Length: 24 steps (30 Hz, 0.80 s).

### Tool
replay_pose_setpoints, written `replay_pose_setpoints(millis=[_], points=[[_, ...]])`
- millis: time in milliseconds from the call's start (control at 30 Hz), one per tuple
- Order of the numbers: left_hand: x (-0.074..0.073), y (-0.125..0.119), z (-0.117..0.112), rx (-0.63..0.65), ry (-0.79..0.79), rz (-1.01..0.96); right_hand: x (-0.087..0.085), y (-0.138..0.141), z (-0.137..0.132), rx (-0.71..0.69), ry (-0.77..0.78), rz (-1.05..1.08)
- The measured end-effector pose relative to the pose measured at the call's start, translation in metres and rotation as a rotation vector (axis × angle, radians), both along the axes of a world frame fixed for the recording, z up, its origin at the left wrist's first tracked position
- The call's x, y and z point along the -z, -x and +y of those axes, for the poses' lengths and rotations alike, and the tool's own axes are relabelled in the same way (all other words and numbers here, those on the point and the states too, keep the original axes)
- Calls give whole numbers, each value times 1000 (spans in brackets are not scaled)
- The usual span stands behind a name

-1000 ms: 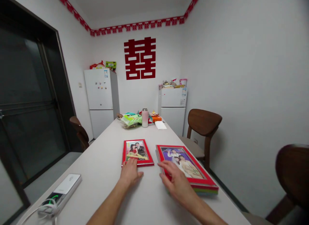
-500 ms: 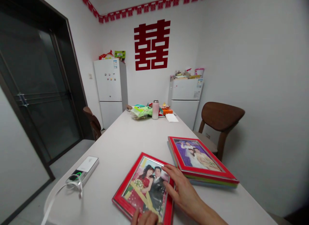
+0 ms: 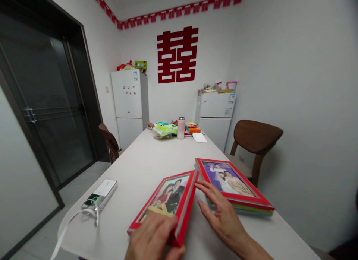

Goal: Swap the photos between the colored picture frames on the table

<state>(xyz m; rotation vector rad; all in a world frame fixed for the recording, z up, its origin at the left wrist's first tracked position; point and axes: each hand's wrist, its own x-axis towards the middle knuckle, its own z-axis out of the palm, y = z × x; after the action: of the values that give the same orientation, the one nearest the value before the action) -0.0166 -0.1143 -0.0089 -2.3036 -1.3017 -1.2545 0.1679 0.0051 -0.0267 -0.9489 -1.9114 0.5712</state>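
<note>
A small red photo frame [image 3: 165,202] with a couple's picture is tilted up off the white table [image 3: 156,159], its right edge raised. My left hand [image 3: 152,239] grips its near edge, fingers wrapped over the front. To the right, my right hand [image 3: 220,217] lies flat with fingers stretched out, beside the raised frame and against the near left edge of a stack of frames. The top of that stack is a larger red frame [image 3: 233,183] with a wedding photo, lying on green and other coloured frames.
A white power bank [image 3: 100,193] with a white cable lies at the table's left edge. Snack bags and a pink flask [image 3: 181,128] stand at the far end. Brown chairs [image 3: 256,140] sit at both sides. Two white fridges stand by the back wall.
The small frame went from lying flat to tilted up on its left edge. My left hand now grips its near edge, and my right hand slid off the picture to the stack's side.
</note>
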Motion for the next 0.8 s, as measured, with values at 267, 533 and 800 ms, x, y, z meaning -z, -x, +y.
replay_pose_setpoints(millis=[267,533,800], points=[[-19,26,1,-434,96,-644,13,37,0,-172,86,-41],[20,51,11,-390,410,-839,20,50,3,-213,106,-194],[57,40,9,-390,563,-646,28,42,1,-208,33,-441]])
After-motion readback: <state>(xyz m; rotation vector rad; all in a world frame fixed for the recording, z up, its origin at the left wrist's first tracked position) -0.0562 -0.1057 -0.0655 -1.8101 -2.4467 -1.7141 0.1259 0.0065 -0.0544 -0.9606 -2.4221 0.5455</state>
